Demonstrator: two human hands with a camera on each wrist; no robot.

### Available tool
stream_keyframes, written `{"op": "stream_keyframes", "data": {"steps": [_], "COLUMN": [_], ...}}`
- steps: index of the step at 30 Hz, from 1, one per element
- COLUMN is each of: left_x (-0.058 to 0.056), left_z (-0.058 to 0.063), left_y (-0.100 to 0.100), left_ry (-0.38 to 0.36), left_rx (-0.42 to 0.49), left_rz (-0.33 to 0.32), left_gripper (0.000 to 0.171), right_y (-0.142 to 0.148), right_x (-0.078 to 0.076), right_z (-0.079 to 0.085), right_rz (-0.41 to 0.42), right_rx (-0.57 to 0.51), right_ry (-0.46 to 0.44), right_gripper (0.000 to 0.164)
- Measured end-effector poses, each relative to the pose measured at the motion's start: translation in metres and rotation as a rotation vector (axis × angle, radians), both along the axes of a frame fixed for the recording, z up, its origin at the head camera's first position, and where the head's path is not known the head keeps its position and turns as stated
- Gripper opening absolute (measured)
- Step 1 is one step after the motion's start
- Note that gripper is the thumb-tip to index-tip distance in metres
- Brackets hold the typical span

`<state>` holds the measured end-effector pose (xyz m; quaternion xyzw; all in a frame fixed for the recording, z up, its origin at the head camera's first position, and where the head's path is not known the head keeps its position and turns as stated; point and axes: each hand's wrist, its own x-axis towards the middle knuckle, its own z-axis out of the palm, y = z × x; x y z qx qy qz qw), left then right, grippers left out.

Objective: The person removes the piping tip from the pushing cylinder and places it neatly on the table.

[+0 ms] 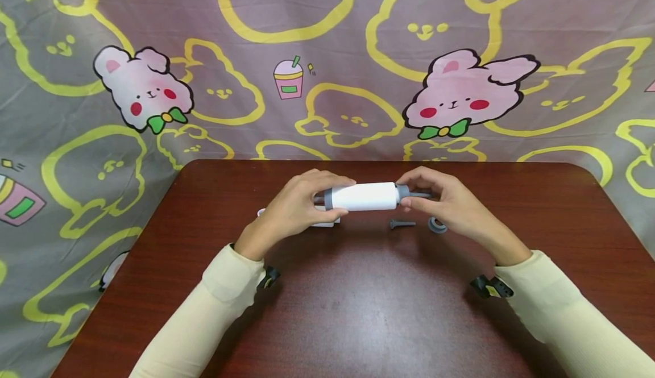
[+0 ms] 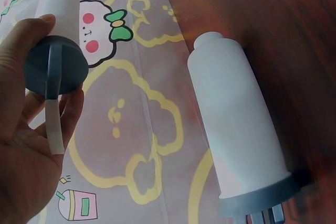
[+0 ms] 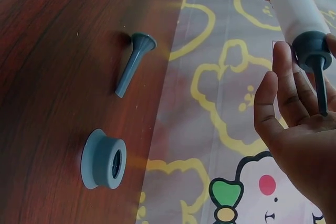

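Note:
Both hands hold a white syringe-like tube (image 1: 364, 196) level above the table. My left hand (image 1: 297, 202) grips its left end, thumb and fingers round the white barrel beside the dark grey end cap (image 2: 58, 64). A grey strip with a pale tip (image 2: 54, 129) sticks out of that cap towards the palm. At the other end, my right hand (image 1: 447, 199) pinches the grey collar (image 3: 311, 50) between thumb and fingers. From this collar a thin grey nozzle (image 3: 320, 87) points into the right palm.
A second white tube (image 2: 236, 119) with a grey base lies on the table behind the left hand. To the right, a loose grey nozzle (image 3: 135, 62) and a grey flanged ring (image 3: 102, 160) lie on the brown table (image 1: 358, 310). A patterned cloth (image 1: 327, 105) hangs behind.

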<state>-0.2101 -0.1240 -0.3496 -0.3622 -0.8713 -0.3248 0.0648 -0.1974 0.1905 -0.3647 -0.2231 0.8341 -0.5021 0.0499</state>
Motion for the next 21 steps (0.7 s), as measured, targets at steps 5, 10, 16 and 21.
{"op": "stream_keyframes", "data": {"steps": [5,10,16,21], "left_x": [0.0011,0.0015,0.0014,0.0015], "left_z": [0.0011,0.0017,0.0008,0.0016], "left_y": [0.0004,0.0001,-0.0009,-0.0022], "left_ry": [0.006,0.011,0.006,0.003], "left_rx": [0.0,-0.002,-0.001,-0.001], "left_rz": [-0.001,-0.002,0.007,0.009], "left_gripper": [0.052,0.051,0.052,0.051], "right_y": [-0.0006,-0.0009,-0.0005,0.0006], "right_x": [0.0,0.0004,0.0009,0.0017], "right_z": [0.0004,0.0006,0.0007,0.0012], "right_rz": [-0.002,-0.005,-0.018,-0.023], "right_rx": [0.001,0.005,0.005,0.0], "right_ry": [-0.006,-0.008,0.004,0.014], "right_gripper": [0.033,0.035,0.035,0.037]}}
